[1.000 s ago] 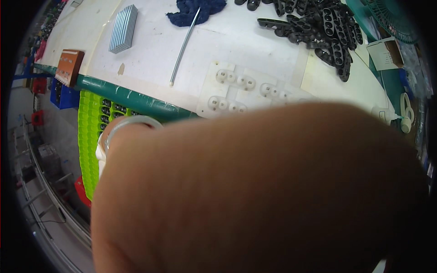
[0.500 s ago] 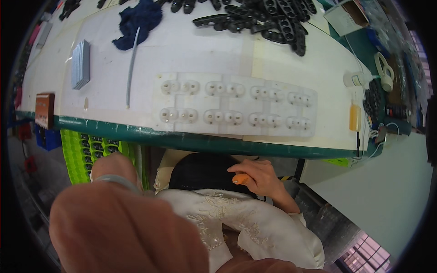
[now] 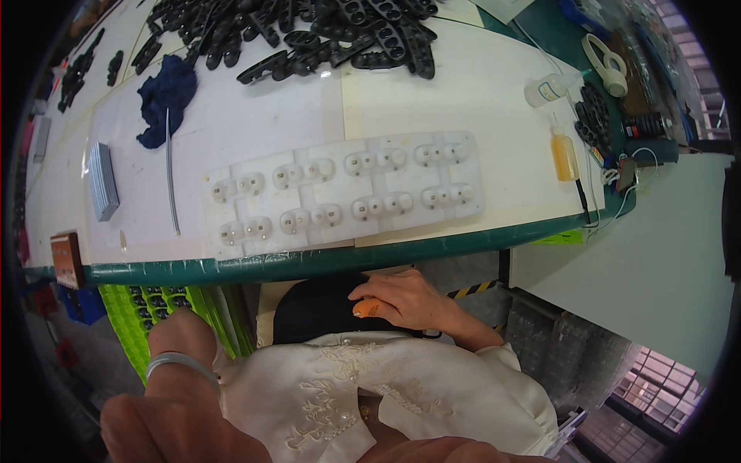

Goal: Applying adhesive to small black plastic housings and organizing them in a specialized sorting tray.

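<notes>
My right hand (image 3: 405,299) rests over the black cloth (image 3: 309,312) on my lap, its fingers curled round a small orange object (image 3: 372,309) with a pale tip. The exact kind of that object does not show. Down at the left, my left hand (image 3: 184,337), below a pale bracelet (image 3: 184,363), reaches to the bright green tray (image 3: 116,320) beside the table; its fingers are hidden. Small dark parts (image 3: 147,302) sit in the tray's pockets. On the table lies a white fixture plate (image 3: 340,189) with two rows of rounded stations.
Black plastic parts with round sockets (image 3: 394,38) are heaped at the back. A dark blue cloth (image 3: 168,89), a grey rod (image 3: 171,185), a stack of grey strips (image 3: 102,181) and a brown block (image 3: 68,258) lie left. Right are bottles (image 3: 565,154) and headphones (image 3: 606,65).
The view has shifted, so the tabletop things sit further left. My left arm has dropped lower in the picture, its hand still at the green tray. My right hand keeps the orange object.
</notes>
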The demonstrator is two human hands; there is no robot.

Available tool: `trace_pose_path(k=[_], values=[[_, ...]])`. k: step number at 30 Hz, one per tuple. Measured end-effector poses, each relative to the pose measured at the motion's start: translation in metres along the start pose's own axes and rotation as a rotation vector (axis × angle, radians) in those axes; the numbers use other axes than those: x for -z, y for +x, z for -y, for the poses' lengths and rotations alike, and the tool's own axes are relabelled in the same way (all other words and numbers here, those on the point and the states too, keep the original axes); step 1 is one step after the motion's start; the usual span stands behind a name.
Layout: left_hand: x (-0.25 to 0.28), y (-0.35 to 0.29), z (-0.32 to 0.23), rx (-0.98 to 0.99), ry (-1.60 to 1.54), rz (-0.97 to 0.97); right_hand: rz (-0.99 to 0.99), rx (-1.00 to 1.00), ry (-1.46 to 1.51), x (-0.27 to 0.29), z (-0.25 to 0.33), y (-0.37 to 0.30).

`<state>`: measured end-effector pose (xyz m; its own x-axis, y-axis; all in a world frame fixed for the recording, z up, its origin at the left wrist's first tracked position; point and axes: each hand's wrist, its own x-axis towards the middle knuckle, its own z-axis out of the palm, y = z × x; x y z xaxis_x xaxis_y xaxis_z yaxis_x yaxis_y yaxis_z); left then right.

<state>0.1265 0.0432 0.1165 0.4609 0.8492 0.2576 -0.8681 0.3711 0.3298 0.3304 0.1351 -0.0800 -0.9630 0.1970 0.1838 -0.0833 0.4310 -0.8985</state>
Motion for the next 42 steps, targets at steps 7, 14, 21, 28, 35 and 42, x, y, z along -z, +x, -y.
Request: trace_pose_path(k=[7,14,21,28,35,42], values=[[0.028,-0.025,0.021,-0.296,0.405,0.151,-0.52,0.187,-0.116,0.043,-0.01,-0.016],[0.052,-0.105,0.043,-0.558,0.83,-0.666,-0.874,0.049,-0.229,0.094,-0.028,-0.039],[0.078,-0.137,0.017,-0.475,1.397,-1.664,-0.892,0.024,-0.165,0.104,-0.037,-0.039],[0.098,-0.143,0.002,-0.438,1.634,-1.721,-0.809,-0.023,-0.197,0.108,-0.038,-0.037],[0.106,-0.121,-0.004,-0.489,1.725,-1.634,-0.812,-0.141,-0.084,0.115,-0.027,-0.039],[0.119,-0.129,-0.009,-0.776,1.69,-1.568,-1.062,-0.148,-0.051,0.147,-0.039,-0.01]])
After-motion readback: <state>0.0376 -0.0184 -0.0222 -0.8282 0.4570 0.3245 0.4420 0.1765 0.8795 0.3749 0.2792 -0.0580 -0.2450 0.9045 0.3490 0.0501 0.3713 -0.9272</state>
